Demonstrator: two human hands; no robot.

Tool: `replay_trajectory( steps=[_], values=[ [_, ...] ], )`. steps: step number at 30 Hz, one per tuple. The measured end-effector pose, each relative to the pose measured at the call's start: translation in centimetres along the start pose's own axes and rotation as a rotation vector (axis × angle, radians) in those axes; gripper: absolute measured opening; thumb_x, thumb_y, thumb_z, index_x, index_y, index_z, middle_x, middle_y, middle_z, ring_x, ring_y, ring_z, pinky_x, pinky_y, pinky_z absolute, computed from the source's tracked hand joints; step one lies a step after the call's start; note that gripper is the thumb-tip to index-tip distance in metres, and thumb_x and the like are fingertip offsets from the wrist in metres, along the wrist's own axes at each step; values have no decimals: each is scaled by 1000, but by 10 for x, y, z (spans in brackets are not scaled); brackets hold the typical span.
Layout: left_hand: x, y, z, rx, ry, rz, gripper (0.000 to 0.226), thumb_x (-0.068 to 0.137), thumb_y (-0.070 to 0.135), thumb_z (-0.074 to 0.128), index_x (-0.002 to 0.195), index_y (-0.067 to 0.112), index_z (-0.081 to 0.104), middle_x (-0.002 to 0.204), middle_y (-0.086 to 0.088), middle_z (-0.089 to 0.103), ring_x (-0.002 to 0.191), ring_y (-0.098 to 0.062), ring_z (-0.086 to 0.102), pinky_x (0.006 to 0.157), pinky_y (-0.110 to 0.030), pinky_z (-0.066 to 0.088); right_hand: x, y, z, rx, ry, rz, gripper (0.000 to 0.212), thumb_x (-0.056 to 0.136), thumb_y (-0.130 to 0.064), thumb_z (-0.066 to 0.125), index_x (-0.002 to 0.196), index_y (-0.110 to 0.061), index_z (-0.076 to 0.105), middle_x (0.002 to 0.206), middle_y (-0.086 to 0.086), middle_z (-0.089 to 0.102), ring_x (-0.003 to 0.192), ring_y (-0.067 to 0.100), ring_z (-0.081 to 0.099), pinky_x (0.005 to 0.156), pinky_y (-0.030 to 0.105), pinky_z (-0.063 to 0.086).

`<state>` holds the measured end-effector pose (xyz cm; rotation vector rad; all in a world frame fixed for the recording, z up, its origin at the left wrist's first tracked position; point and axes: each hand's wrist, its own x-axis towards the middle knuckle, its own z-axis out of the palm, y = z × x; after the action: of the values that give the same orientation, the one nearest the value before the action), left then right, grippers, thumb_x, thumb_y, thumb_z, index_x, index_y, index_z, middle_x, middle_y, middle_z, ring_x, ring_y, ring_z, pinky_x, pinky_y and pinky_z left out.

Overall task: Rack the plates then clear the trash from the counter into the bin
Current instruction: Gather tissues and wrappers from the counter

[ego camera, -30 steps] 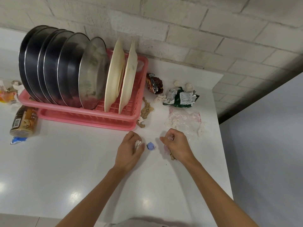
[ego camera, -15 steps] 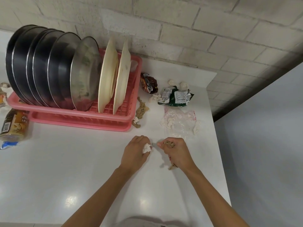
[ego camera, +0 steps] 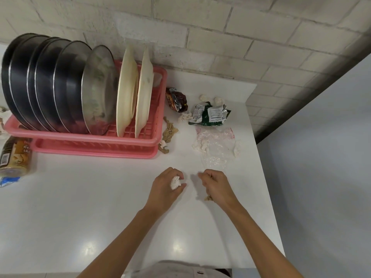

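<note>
Several dark and steel plates [ego camera: 60, 85] and two cream plates [ego camera: 128, 91] stand upright in the pink rack [ego camera: 94, 141]. My left hand [ego camera: 164, 189] grips a crumpled white paper scrap [ego camera: 175, 182] just above the white counter [ego camera: 80, 207]. My right hand [ego camera: 215, 185] is curled round brown paper scraps [ego camera: 208, 198] that stick out under its heel. Loose trash lies beyond my hands: a brown paper twist [ego camera: 168, 135], a dark red wrapper [ego camera: 176, 99], a green wrapper [ego camera: 209, 115], a clear plastic bag [ego camera: 217, 144] and small white paper balls [ego camera: 218, 100].
A lying jar with a brown label [ego camera: 15, 155] and a blue scrap [ego camera: 9, 181] sit at the counter's left. The counter ends at its right edge [ego camera: 269, 177] with grey floor beyond. A brick wall [ego camera: 200, 37] backs the counter.
The small blue scrap that lay between my hands is gone from the counter. Both hands have drawn closer together and hold their scraps.
</note>
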<state>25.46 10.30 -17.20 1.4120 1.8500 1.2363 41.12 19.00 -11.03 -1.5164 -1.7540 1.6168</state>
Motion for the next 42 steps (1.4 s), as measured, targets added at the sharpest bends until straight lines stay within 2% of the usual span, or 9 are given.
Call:
replay_trajectory(
  steps=[5, 10, 15, 19, 24, 30, 34, 38, 42],
  values=[
    [-5, 5, -3, -32, 52, -16, 24, 78, -7, 68, 84, 16, 64, 83, 9, 62, 80, -6, 59, 72, -12, 43, -8, 1, 2, 68, -18, -10, 33, 92, 1, 42, 76, -19, 63, 62, -4, 44, 44, 9, 38, 39, 17, 31],
    [-11, 10, -8, -181, 37, -116, 19, 88, 4, 65, 82, 22, 64, 81, 11, 67, 77, -7, 62, 68, -9, 42, -17, -1, 9, 48, -74, -81, 49, 83, 14, 43, 86, -27, 69, 98, 6, 62, 47, 9, 53, 40, 21, 37],
    [-9, 13, -11, -305, 12, -234, 23, 88, 2, 62, 76, 21, 63, 74, 7, 66, 67, -6, 59, 63, -12, 44, -17, 2, 8, 244, -107, 14, 37, 83, 11, 46, 88, -15, 71, 71, -2, 65, 54, 15, 60, 52, 33, 40],
    [-8, 13, -12, -341, -17, -276, 22, 85, -6, 58, 77, 14, 63, 68, 1, 64, 59, -7, 58, 55, -12, 42, -14, 4, 12, 322, -69, -16, 38, 81, 21, 42, 95, -2, 69, 86, 10, 65, 62, 18, 61, 51, 32, 49],
    [-4, 9, -9, -299, 25, -256, 17, 94, 11, 60, 79, 18, 62, 60, 5, 60, 55, -5, 52, 58, -13, 41, -10, 1, 17, 326, -106, -30, 25, 94, 11, 50, 107, -2, 65, 87, 19, 66, 53, 19, 62, 45, 29, 51],
    [-3, 6, 1, -189, 7, -203, 20, 93, 35, 62, 78, 21, 64, 63, 4, 60, 59, -9, 52, 59, -24, 42, -8, 1, 22, -45, -50, -80, 40, 90, 8, 45, 92, -24, 70, 72, -3, 65, 49, 29, 55, 40, 45, 53],
    [-6, 3, 4, -149, 24, -165, 24, 89, 45, 59, 72, 28, 60, 58, 11, 55, 54, -6, 49, 54, -20, 39, -5, 0, 26, -112, 11, -110, 25, 93, -3, 50, 88, -18, 69, 61, -21, 58, 58, 2, 51, 52, 17, 41],
    [-7, 4, 5, -113, 32, -110, 33, 90, 46, 56, 68, 22, 55, 57, 4, 52, 52, -11, 46, 52, -27, 38, -3, -2, 25, -73, 28, -80, 46, 97, -33, 54, 53, -22, 60, 46, -12, 49, 47, 2, 43, 49, 10, 33],
    [-8, 4, 3, -139, 12, -93, 36, 91, 42, 54, 67, 16, 51, 57, -1, 47, 53, -9, 40, 52, -29, 35, -3, -2, 26, -91, 43, -70, 56, 94, -28, 60, 40, -22, 46, 44, -3, 40, 43, 10, 36, 51, 20, 32]
  ],
)
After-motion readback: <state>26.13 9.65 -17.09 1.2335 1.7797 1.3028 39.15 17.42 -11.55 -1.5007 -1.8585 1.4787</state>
